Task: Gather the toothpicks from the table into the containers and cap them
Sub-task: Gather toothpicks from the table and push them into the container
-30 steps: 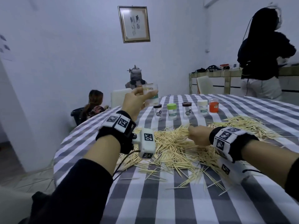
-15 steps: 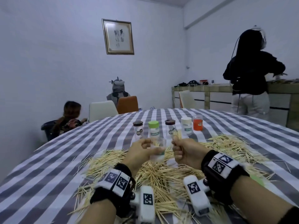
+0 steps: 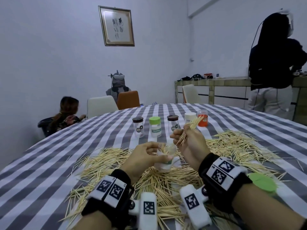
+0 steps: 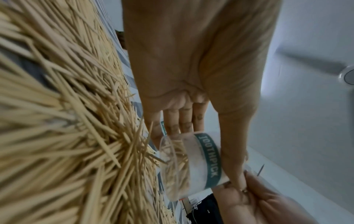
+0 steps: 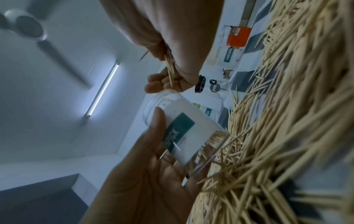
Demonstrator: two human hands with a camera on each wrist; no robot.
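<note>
Many toothpicks (image 3: 103,163) lie in a big messy heap on the table (image 3: 49,163), which has a cloth with grey and white stripes. One clear jar (image 3: 165,159) with no lid is held just above the heap. It has a green band with the word TOOTHPICK on it, and a few toothpicks are already inside. The left hand (image 3: 142,159) holds this jar, with the thumb on one side and the fingers curled round the other. The right hand (image 3: 191,143) is just beside the jar, right at its open top. It pinches a small bunch of toothpicks (image 3: 192,126) that stick out above and below the closed fingers.

Five more jars stand in a row farther back on the table: one with a dark lid (image 3: 137,127), one with a green lid (image 3: 155,126), another dark one (image 3: 172,124), a white one (image 3: 189,117) and an orange one (image 3: 203,117). A loose green lid (image 3: 262,181) lies on the table near the right wrist.

Behind the table are chairs (image 3: 101,105), a framed picture (image 3: 116,25) on the wall, and other people (image 3: 274,63).
</note>
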